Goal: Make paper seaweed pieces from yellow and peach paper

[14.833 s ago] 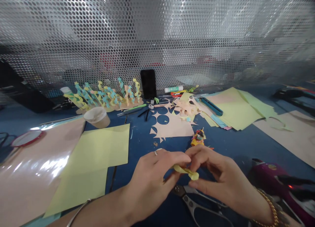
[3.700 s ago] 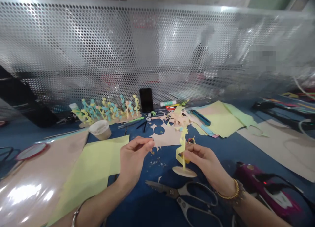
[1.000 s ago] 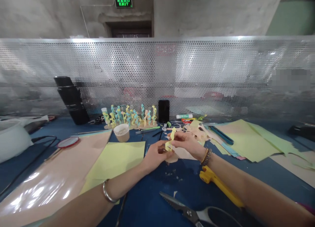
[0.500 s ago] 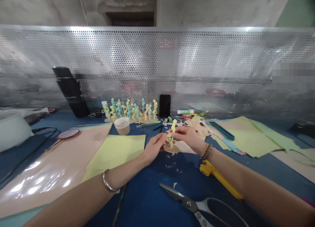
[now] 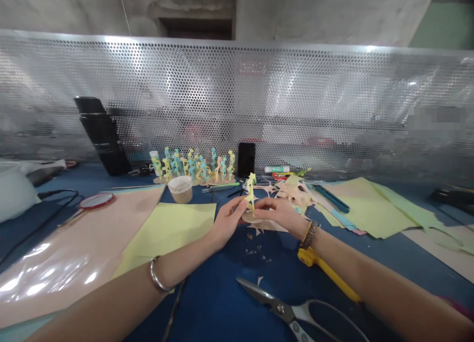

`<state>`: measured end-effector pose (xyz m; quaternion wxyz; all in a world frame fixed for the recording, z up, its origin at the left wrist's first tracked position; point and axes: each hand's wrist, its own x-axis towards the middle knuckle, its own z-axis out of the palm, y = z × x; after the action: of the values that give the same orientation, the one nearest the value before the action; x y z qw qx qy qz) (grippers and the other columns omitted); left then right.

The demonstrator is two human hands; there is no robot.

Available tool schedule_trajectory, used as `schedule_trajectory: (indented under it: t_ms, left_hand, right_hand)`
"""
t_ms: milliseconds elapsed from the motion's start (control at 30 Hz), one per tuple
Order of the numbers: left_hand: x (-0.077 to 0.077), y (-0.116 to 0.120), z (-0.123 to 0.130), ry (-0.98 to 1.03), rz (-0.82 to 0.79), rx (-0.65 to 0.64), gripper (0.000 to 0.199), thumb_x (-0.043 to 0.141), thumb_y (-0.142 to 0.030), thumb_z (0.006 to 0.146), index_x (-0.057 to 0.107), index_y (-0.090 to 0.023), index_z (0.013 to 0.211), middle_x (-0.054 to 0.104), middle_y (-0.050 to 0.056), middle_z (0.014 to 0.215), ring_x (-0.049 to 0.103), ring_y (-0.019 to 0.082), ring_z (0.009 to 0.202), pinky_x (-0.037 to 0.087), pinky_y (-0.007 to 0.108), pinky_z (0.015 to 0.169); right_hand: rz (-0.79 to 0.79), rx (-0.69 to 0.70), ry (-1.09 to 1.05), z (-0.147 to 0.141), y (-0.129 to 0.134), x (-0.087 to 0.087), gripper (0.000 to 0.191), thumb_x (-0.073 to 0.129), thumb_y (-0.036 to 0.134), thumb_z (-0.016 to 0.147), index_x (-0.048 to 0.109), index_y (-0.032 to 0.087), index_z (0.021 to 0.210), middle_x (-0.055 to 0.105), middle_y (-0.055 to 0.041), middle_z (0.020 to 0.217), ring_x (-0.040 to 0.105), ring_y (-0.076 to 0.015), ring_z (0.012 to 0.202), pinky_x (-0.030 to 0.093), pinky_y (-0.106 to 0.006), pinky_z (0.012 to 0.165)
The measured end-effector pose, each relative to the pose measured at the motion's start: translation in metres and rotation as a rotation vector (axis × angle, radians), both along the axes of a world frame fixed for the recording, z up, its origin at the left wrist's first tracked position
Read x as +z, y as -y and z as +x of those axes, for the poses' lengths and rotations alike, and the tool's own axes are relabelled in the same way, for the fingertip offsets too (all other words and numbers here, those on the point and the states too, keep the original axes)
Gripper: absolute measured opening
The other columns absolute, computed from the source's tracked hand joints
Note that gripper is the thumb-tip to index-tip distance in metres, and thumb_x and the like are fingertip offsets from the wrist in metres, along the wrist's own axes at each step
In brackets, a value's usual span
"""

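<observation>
Yellow paper spiral (image 5: 251, 193) upright between both hands, a little left of the middle of the tabletop (image 5: 222, 292), raised above a cut tan sheet (image 5: 268, 227) with star-like notches; strip already bent into a zigzag, tip pointing up toward the perforated metal screen (image 5: 237, 95). Left hand (image 5: 228, 221) reaching in from the lower left, left fingers (image 5: 240, 208) closed against the spiral's lower stem; right hand (image 5: 277, 214) coming from the right, right fingers (image 5: 259, 202) pressed to that same stem from the opposite side; both sets together on the paper, with no visible gap, though impossible to tell how firm the pinch is. Any base under the spiral hidden behind the fingers and the tan paper.

Farther back, a row of similar blue, yellow and peach paper spirals (image 5: 192, 166) standing on tan bases, right behind a small paper cup (image 5: 180, 190); black phone (image 5: 246, 159) and glue stick (image 5: 277, 169) just beyond the hands. Yellow-green sheet (image 5: 166, 238) to the left of the left hand, on top of a glossy tan sheet (image 5: 74, 248); scattered paper scraps (image 5: 294, 191) beyond the right hand. Large scissors (image 5: 281, 310) lying open near the lower edge of view, a yellow-handled tool (image 5: 326, 275) just below the right forearm; bare tabletop and tiny paper bits around both.
</observation>
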<state>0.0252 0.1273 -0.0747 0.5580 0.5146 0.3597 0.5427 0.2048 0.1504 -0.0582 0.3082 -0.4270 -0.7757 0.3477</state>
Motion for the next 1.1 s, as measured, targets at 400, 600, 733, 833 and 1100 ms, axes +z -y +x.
schedule_trajectory:
  t_ms: [400,600,733,833,1100]
  left_hand:
    - [0.0036,0.0002,-0.0023,-0.081,0.02,0.087,0.038,0.065,-0.045,0.078,0.061,-0.019,0.105,0.066,0.003,0.085,0.064,0.018,0.078,0.056,0.03,0.067]
    - [0.0027,-0.0014,-0.0032,-0.145,0.064,0.189,0.033,0.077,-0.031,0.067,0.063,-0.018,0.093,0.065,0.0,0.079,0.062,0.014,0.073,0.051,0.023,0.069]
    - [0.0063,0.0015,-0.0025,-0.148,0.041,0.152,0.035,0.075,-0.027,0.067,0.061,-0.018,0.098,0.07,0.003,0.081,0.065,0.017,0.078,0.051,0.028,0.073]
    - [0.0086,0.0041,-0.0016,-0.126,0.022,0.104,0.035,0.072,-0.027,0.069,0.062,-0.02,0.102,0.069,0.006,0.1,0.065,0.02,0.089,0.053,0.032,0.076]
    - [0.0037,0.002,-0.0011,-0.1,-0.042,0.021,0.045,0.076,-0.029,0.067,0.059,-0.017,0.107,0.068,0.006,0.089,0.067,0.02,0.077,0.056,0.035,0.07]
  right_hand:
    - [0.093,-0.012,0.049,-0.001,-0.0032,-0.0038,0.02,0.057,0.031,0.089,0.062,0.014,0.099,0.065,-0.0051,0.102,0.062,-0.0186,0.092,0.051,-0.04,0.082]
    - [0.115,-0.029,0.059,-0.0011,-0.0021,-0.0037,0.018,0.057,0.031,0.09,0.063,0.015,0.096,0.065,-0.0045,0.099,0.063,-0.0176,0.089,0.051,-0.039,0.08]
    - [0.135,-0.022,0.049,-0.0016,-0.0009,-0.0027,0.019,0.057,0.031,0.09,0.063,0.015,0.095,0.065,-0.0045,0.099,0.063,-0.0175,0.089,0.051,-0.039,0.08]
    - [0.148,-0.026,0.044,-0.0017,-0.0007,-0.0023,0.018,0.057,0.031,0.09,0.063,0.014,0.095,0.065,-0.0042,0.098,0.063,-0.0175,0.088,0.051,-0.039,0.081]
    - [0.184,-0.036,0.026,-0.0021,-0.002,-0.0075,0.018,0.058,0.032,0.089,0.063,0.015,0.096,0.065,-0.005,0.101,0.062,-0.018,0.092,0.05,-0.04,0.083]
